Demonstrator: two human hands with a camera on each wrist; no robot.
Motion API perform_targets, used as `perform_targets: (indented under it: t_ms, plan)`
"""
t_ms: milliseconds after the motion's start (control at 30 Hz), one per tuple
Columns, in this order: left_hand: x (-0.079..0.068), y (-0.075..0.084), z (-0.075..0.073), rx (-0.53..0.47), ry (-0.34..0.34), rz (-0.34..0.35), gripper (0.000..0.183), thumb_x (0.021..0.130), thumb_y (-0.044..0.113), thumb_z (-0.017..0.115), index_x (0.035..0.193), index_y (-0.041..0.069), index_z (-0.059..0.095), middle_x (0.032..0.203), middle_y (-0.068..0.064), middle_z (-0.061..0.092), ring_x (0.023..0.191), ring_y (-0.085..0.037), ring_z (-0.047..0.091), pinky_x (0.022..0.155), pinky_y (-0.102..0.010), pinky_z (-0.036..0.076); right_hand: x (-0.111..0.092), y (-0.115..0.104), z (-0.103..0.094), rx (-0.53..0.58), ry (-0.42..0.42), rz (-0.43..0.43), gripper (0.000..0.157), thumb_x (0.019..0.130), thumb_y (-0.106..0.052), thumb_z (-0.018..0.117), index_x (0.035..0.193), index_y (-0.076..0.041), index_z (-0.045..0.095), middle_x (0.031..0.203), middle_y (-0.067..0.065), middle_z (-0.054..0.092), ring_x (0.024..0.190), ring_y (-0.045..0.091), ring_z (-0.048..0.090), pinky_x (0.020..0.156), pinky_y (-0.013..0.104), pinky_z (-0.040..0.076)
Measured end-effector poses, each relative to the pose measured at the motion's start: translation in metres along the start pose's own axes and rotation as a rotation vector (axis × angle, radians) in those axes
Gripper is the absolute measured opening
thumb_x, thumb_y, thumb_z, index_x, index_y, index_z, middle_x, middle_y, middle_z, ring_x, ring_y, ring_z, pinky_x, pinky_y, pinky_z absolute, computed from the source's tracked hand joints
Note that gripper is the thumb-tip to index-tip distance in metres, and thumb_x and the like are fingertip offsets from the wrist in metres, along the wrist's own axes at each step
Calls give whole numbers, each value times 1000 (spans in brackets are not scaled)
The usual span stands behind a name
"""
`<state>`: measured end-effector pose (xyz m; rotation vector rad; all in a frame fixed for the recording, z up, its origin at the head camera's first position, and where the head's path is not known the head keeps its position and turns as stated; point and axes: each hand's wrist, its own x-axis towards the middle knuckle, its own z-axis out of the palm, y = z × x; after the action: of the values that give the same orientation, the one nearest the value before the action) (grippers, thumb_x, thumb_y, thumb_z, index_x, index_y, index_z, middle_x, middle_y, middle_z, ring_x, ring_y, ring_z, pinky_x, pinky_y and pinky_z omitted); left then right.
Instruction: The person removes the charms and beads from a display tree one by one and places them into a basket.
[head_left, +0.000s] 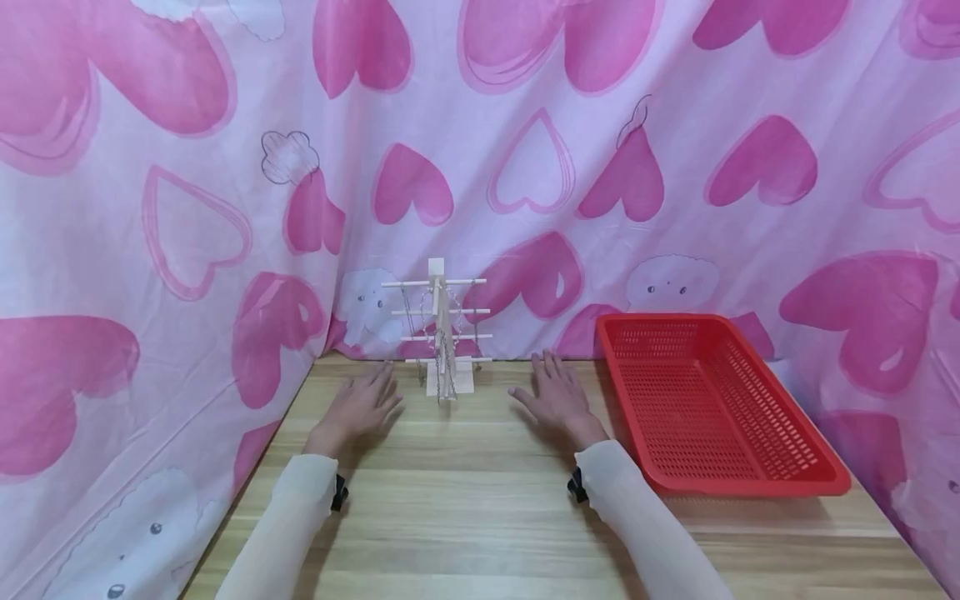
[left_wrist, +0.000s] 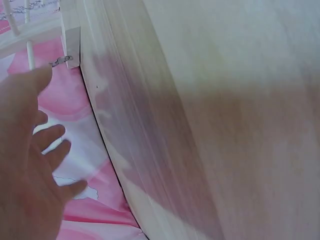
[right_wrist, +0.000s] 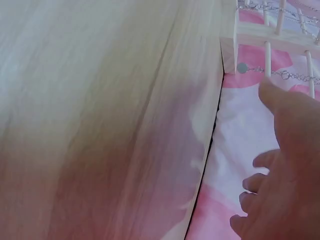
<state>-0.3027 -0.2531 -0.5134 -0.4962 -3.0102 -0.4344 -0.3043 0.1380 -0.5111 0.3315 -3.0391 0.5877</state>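
A small wooden rack (head_left: 442, 325) with several thin pegs stands upright at the back middle of the table, and fine chains hang from its pegs. To its left is my left hand (head_left: 362, 402), fingers spread and holding nothing. My right hand (head_left: 557, 392) is on the other side, likewise spread, with no object in it. In the left wrist view, the left hand (left_wrist: 30, 150) shows loose fingers near the rack's base (left_wrist: 73, 45). The right wrist view has the right hand (right_wrist: 295, 165) beside the rack, where a chain (right_wrist: 285, 75) with a round tag hangs past a peg.
A red perforated plastic basket (head_left: 723, 417) sits on the right side of the wooden table (head_left: 465, 517), close to my right forearm. Pink heart-patterned cloth (head_left: 412, 183) hangs behind the table and along its sides.
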Motion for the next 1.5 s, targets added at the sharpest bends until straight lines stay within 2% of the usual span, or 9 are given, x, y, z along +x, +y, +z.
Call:
perform_targets:
  t_ms: [133,267,400,500,633,733,1033,1200,1500]
  plan:
    - [-1,5,0,-60,51,16,56,113,34,51,159,2,47,158,-23,55,145,-46,52,124,-64,38,0,-5,-2,72,26,35,83,108,-52,55,168,-1,28,175,20,29,164,41,25,133,58,25]
    - [0,12,0,-78,153,91,41,113,25,50,147,4,63,140,-20,70,129,-41,67,113,-56,54,3,-13,-6,211,104,68,66,108,-43,60,160,-6,45,161,17,52,150,38,49,124,58,42]
    - [4,23,1,-60,241,172,32,110,17,57,134,4,72,125,-18,77,115,-38,75,100,-54,62,7,-24,-14,285,176,30,48,108,-36,61,148,-8,60,143,12,68,132,33,66,112,54,54]
    - [6,33,3,-50,261,228,32,108,16,59,134,3,73,125,-19,77,114,-37,76,97,-52,63,11,-33,-21,315,222,-37,37,107,-28,64,137,-7,69,129,11,76,119,29,72,103,50,60]
    - [9,43,7,-47,228,279,39,110,19,56,142,0,67,138,-21,71,125,-39,71,105,-53,60,15,-49,-30,370,268,-132,25,104,-18,67,125,-8,77,113,8,80,102,24,76,91,44,64]
    - [10,49,12,-56,178,268,42,112,21,53,148,1,62,148,-20,65,136,-39,64,114,-53,53,15,-62,-38,412,276,-187,21,104,-17,68,120,-10,79,108,5,80,96,20,75,87,39,64]
    - [17,51,24,-62,17,256,52,115,25,44,160,-1,44,168,-21,41,156,-41,41,129,-57,35,21,-95,-62,461,256,-311,22,104,-13,67,121,-6,78,108,7,80,97,20,75,88,36,65]
    - [20,52,31,-14,-37,306,54,115,22,39,163,-4,36,173,-24,29,161,-43,30,131,-60,29,24,-113,-75,466,239,-353,22,103,-12,70,123,-4,77,112,9,81,97,23,77,87,37,66]
    - [20,56,37,-18,-104,315,58,114,19,43,163,-10,29,173,-29,22,161,-49,23,131,-61,27,35,-134,-81,413,180,-350,24,102,-15,73,126,-9,76,115,7,81,100,19,78,89,29,65]
